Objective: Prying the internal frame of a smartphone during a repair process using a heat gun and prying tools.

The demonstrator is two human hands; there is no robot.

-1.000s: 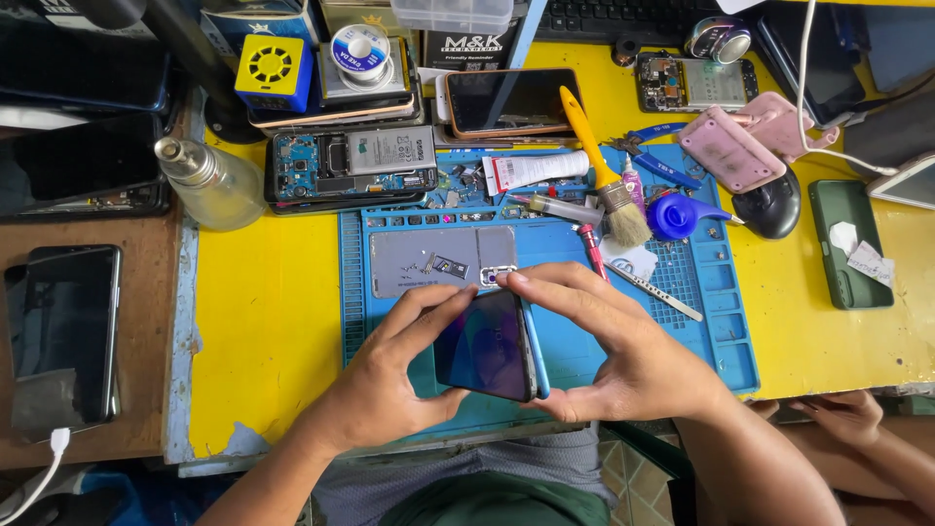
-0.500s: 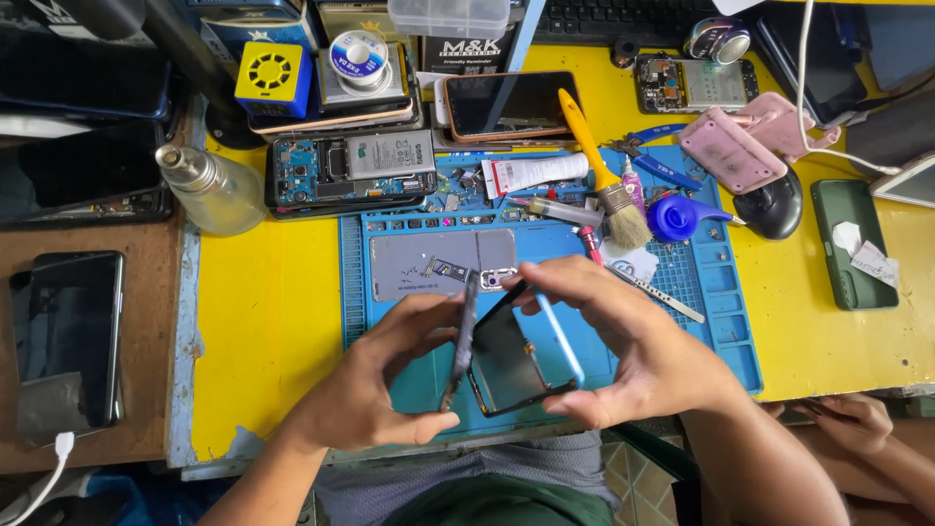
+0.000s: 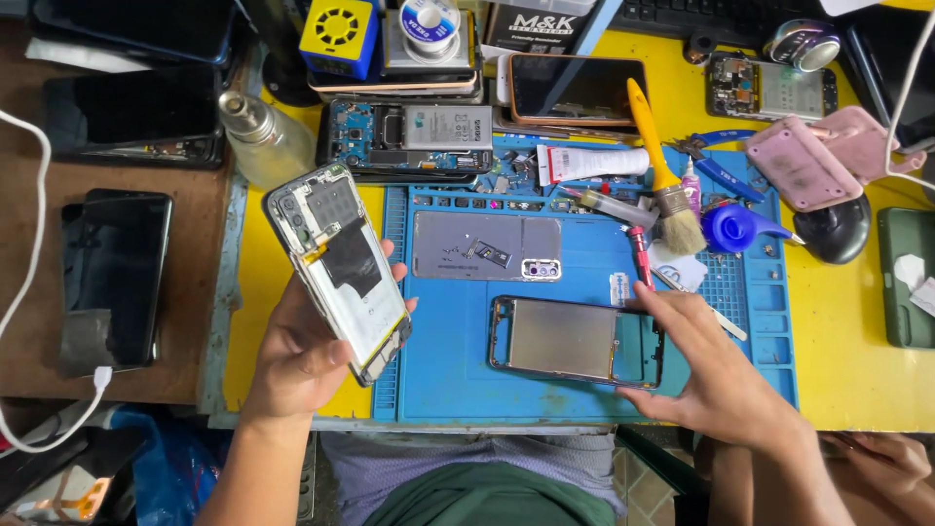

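Nearest the viewer, the left hand (image 3: 302, 356) grasps an opened phone body with white and black inner parts (image 3: 338, 268), fingers clenched around its lower end so that it tilts up over the left edge of the blue silicone repair mat (image 3: 584, 385). The right hand (image 3: 716, 375) rests on the mat, its fingers (image 3: 653, 297) grasping the right end of a dark rectangular phone frame with a grey middle plate (image 3: 577, 340), which lies flat on the mat. Just beyond the frame lies a grey back cover (image 3: 484, 245) with small parts on it. The mat sits on a yellow desk (image 3: 847, 380), beside a brown wooden board (image 3: 190, 292) on the left that carries a black phone with a white cable (image 3: 114, 273). Farther back lie a yellow-handled brush (image 3: 665, 166), a white tube (image 3: 591, 162), a blue nozzle bottle (image 3: 735, 226), a clear glass bottle (image 3: 263, 141) and another opened phone showing its battery (image 3: 409, 136). At the far edge stand a yellow and blue box (image 3: 338, 34), a spool of solder wire (image 3: 429, 19) and two pink phone cases (image 3: 823, 156).
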